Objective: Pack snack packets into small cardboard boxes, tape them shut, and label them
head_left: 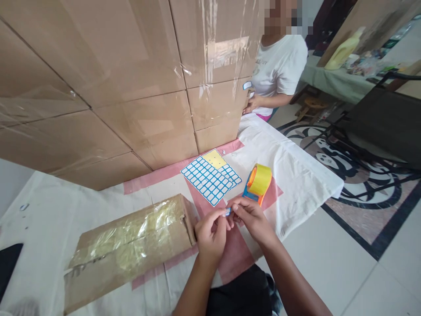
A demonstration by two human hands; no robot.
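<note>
Now | both grips, left hand (210,232) and right hand (251,217), pinched on sticker (227,212) between them

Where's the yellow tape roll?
In the head view, the yellow tape roll sits on the white cloth, right of the sticker sheet, just beyond the right hand.

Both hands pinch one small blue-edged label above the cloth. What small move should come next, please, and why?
Probably carry the small blue-edged white label leftward to the tape-wrapped brown cardboard box and press it on. The left hand and right hand hold it between fingertips, apparently already off the blue-and-white label sheet, and that box lies nearest, beside the left hand.
</note>
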